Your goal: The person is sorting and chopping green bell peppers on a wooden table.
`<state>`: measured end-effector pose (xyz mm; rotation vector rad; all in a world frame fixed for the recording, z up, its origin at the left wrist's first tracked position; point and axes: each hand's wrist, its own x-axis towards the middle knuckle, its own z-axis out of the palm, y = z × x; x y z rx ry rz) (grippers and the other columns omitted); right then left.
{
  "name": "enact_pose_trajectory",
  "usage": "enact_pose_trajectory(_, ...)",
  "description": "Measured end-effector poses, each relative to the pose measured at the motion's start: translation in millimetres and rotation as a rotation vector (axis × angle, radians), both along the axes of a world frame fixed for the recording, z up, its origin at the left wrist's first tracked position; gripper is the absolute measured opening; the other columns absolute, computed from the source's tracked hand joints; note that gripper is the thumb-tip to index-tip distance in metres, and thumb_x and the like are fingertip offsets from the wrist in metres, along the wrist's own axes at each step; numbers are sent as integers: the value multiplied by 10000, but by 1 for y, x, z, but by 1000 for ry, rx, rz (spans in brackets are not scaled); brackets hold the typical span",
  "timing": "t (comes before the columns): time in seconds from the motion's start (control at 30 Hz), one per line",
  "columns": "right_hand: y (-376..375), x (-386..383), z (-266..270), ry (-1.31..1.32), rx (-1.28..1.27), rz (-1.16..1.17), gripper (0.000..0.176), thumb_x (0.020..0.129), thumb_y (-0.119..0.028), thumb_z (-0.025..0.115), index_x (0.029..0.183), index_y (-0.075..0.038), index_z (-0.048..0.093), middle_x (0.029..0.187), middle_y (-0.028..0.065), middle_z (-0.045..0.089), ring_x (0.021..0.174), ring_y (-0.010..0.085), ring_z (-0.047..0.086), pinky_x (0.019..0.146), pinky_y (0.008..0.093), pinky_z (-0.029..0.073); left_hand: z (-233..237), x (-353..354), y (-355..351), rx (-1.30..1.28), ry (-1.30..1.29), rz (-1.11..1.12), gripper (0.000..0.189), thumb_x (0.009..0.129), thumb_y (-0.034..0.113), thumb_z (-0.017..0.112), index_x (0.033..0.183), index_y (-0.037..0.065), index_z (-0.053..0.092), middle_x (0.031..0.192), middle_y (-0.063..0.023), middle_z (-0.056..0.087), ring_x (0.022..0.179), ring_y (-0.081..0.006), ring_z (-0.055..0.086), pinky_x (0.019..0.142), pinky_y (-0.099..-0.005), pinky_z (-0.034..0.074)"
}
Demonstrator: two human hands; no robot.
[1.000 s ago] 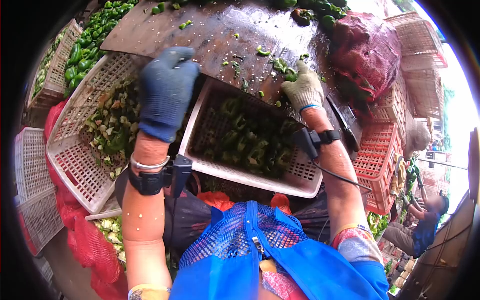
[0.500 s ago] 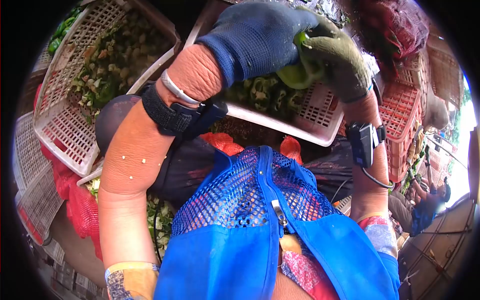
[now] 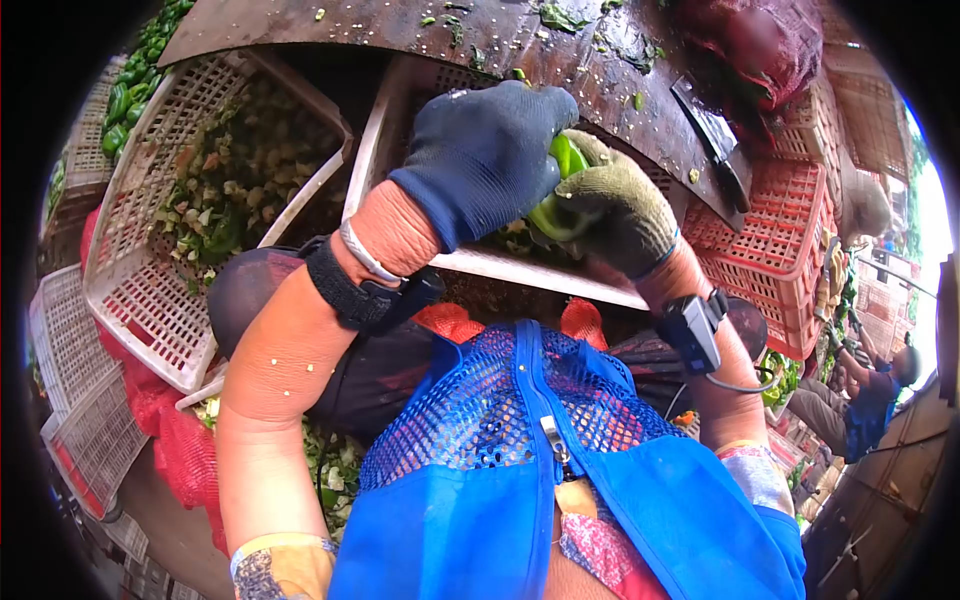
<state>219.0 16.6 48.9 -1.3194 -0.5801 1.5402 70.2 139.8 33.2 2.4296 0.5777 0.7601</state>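
My right hand (image 3: pixel 622 205), in an olive-green knit glove, is closed around a green pepper (image 3: pixel 556 215). Its thumb and fingers wrap the pepper's right side. Against the pepper's other side presses my left hand (image 3: pixel 487 155), in a dark blue glove with the fingers curled in; their tips are hidden from me. Both hands are over a white plastic crate (image 3: pixel 470 262) between my knees, in which pieces of green pepper partly show. Beyond the hands lies a dark board (image 3: pixel 400 28) strewn with seeds and leaf scraps.
A broad-bladed knife (image 3: pixel 712 135) lies at the board's right end. On the left, a white crate (image 3: pixel 125 300) holds pepper cores and scraps. Pink crates (image 3: pixel 790 215) and a red mesh sack (image 3: pixel 750 45) stand right. Another person (image 3: pixel 870 400) is at far right.
Both hands have come down and slightly left with the pepper, staying close together. The view has tilted up, so more of the board and the knife now show.
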Motion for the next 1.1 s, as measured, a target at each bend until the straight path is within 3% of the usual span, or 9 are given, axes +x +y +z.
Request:
enact_pose_trajectory(0.23,-32,-19,1,239,-62,-188,741,737,-69,685,1448,-5,487,1199,174,669,713,253,718,477,327,590,-5,-36,74,247,51,462,268,805,208,742,1062,143,703,952,-123,739,879,-317,727,766,-398,578)
enact_pose_trajectory(0.33,-42,23,2,-489,-172,104,680,746,-134,754,1398,-44,583,1170,143,703,879,190,700,690,310,609,7,-92,123,306,-35,676,311,838,258,708,1134,165,727,1042,-130,756,952,-325,728,826,-396,568)
enact_pose_trajectory(0.43,-55,66,-59,-1699,-437,619,672,773,-402,769,1337,-67,622,1092,264,716,1028,420,694,914,459,556,21,-141,136,338,303,968,324,899,332,680,1162,157,749,1141,-129,747,1025,-303,722,877,-386,548)
enact_pose_trajectory(0.5,-36,79,-94,-1499,-557,655,567,795,-406,741,1237,-57,678,1098,253,716,1016,400,699,907,458,553,21,-147,133,389,177,922,335,911,326,686,1179,134,746,1169,-133,739,1044,-297,716,886,-377,540)
enact_pose_trajectory(0.6,-16,83,-197,-1190,-210,827,546,844,-326,685,1276,6,647,1225,254,681,1067,400,679,951,444,543,23,-130,121,334,60,756,342,919,279,694,1205,95,733,1178,-135,735,1058,-288,708,895,-365,532)
enact_pose_trajectory(0.67,5,48,-204,-1330,-330,1102,453,913,-256,612,1296,-18,653,1276,188,682,1108,356,670,981,421,526,29,-105,105,302,90,676,301,901,192,712,1161,40,729,1115,-137,740,1050,-281,701,904,-362,528)
enact_pose_trajectory(0.8,-22,47,-307,-1414,-32,995,426,973,-196,523,1361,-52,623,1344,134,660,1217,272,631,1043,396,488,30,-62,76,385,235,423,235,824,138,717,1037,39,730,1014,-146,734,926,-315,713,846,-390,560)
enact_pose_trajectory(0.93,7,35,-252,-1183,-197,914,449,961,-248,544,1372,-90,630,1302,177,673,1245,318,624,1102,432,444,5,-21,61,205,238,434,96,759,166,659,845,123,649,729,-112,627,685,-329,647,589,-471,506)
enact_pose_trajectory(1.1,29,30,-192,-1205,-126,966,611,973,-360,555,1530,-128,458,1589,145,421,1469,286,404,1207,386,339,-5,-7,41,16,288,279,108,796,183,634,874,128,684,783,-132,675,727,-342,681,642,-485,522)
